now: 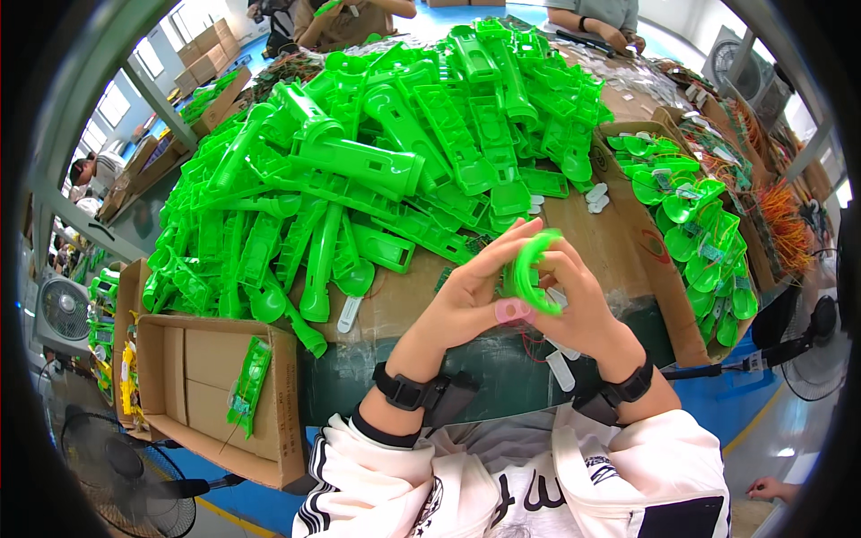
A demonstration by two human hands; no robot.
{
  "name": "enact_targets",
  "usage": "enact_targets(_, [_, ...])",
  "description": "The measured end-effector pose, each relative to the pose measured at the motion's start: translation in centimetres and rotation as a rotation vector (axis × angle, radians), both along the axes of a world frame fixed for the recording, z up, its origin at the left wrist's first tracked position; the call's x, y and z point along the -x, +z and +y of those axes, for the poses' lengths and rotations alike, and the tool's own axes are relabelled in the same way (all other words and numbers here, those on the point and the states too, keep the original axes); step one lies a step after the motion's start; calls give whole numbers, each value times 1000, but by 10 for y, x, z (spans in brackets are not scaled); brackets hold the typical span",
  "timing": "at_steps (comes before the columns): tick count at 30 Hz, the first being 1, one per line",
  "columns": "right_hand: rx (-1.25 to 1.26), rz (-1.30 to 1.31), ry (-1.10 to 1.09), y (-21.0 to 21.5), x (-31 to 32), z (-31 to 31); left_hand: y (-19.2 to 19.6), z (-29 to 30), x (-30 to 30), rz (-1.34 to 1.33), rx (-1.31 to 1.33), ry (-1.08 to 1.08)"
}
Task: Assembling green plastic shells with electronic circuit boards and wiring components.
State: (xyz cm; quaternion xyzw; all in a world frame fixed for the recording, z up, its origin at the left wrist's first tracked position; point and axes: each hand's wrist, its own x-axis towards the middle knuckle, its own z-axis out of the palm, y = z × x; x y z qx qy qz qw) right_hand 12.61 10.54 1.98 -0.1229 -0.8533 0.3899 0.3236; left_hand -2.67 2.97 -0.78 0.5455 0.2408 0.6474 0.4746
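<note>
Both hands are raised over the near edge of the table, closed around one curved green plastic housing (531, 273). My left hand (468, 291) grips its left side, with the thumb by a small pink plate with holes (514, 311). On the other side my right hand (583, 309) curls its fingers over the housing. Thin reddish wires hang below the hands. Beneath them lies a small white oblong part (560, 370). Just beyond rises a large heap of green torch-shaped shells (377, 161). How the pink plate sits against the housing is partly hidden by fingers.
At left, a cardboard box (285, 394) holds one green shell with a circuit board (249, 386). Another box (659, 296) at right contains several green parts with boards. Orange wires (782, 233) are bundled beyond it. Fans (126, 475) stand beside the table; other people work across it.
</note>
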Motion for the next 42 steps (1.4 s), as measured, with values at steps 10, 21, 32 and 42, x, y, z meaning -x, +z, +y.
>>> enact_targets(10, [-790, 150, -155, -11, -2, 27, -7, 3, 1, -541, 265, -244])
enact_targets(21, [-399, 163, -437, -10, 10, 67, -8, -3, 2, -353, 483, -63])
enact_targets(32, [-541, -623, -833, -56, 0, 139, -8, 6, 2, -485, 349, 47])
enact_targets(42, [-222, -151, -794, -14, -7, 117, -13, 6, 6, -456, 369, 103])
